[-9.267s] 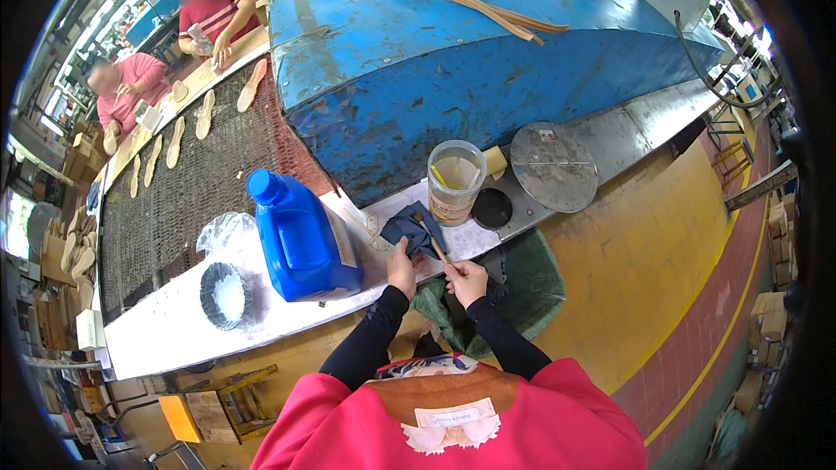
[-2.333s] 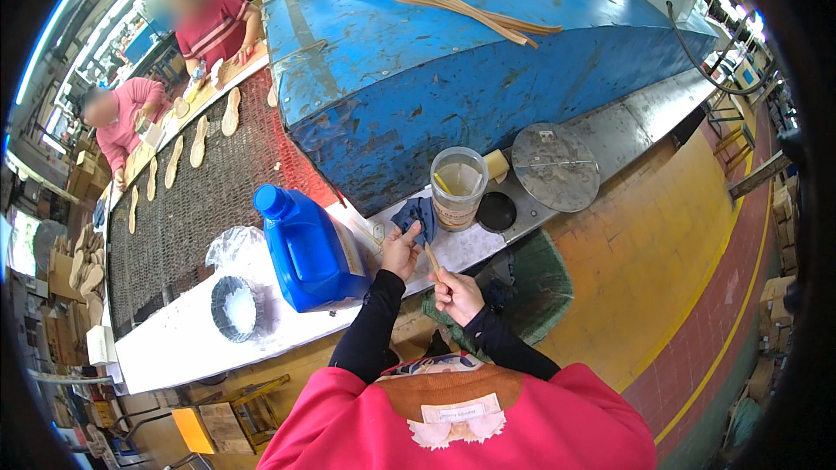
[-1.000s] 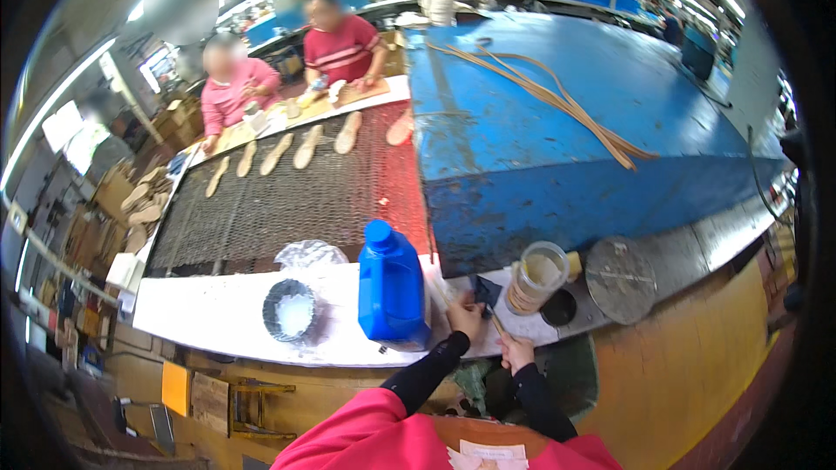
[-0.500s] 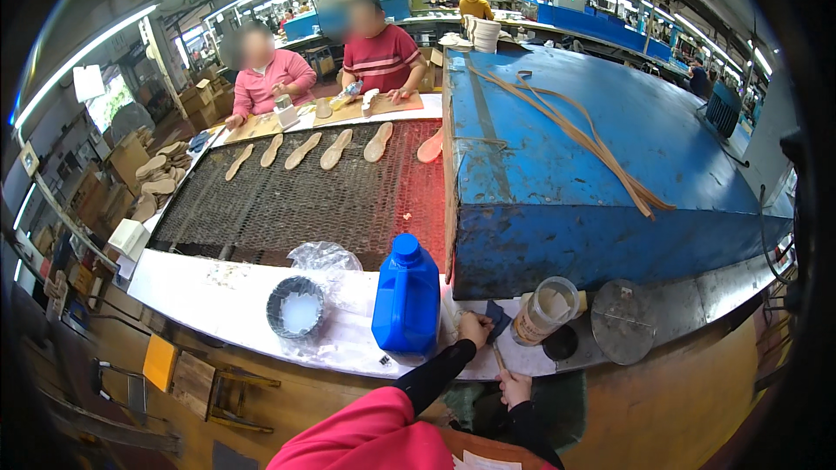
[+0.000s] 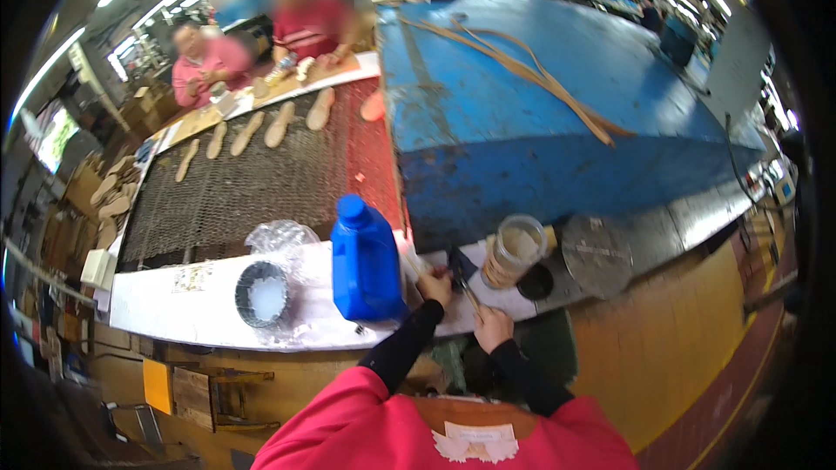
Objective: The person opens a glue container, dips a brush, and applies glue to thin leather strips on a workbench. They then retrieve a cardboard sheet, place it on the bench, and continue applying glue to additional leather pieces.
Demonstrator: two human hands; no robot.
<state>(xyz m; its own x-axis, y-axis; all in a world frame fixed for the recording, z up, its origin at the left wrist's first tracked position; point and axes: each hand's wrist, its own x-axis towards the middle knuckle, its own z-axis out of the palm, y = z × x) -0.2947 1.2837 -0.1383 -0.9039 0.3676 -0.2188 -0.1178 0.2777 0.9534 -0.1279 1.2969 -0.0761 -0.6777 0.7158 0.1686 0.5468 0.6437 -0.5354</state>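
Note:
My right hand [image 5: 494, 328] is closed around the wooden handle of a brush [image 5: 471, 298], whose dark end points up and left toward my left hand. My left hand [image 5: 434, 287] rests at the bench's edge, fingers curled together next to a dark piece; whatever is in them is too small to make out. Left of it stands a blue plastic jug [image 5: 364, 261] with a screw cap. To the right of the brush is a clear tub [image 5: 512, 252] with pale contents, and a black round lid [image 5: 534, 282] lies by it.
A dark bowl of white liquid [image 5: 263, 295] and a crumpled plastic bag [image 5: 280, 237] sit on the white bench. Insoles [image 5: 279, 125] lie on a mesh conveyor [image 5: 235, 183] leading beside a big blue housing [image 5: 522, 170]. Two co-workers sit across. A round metal plate [image 5: 596, 257] lies right.
My view has shifted, so the bench things appear farther up and left. My right hand and the brush have moved closer to my left hand, the brush end now beside its fingers.

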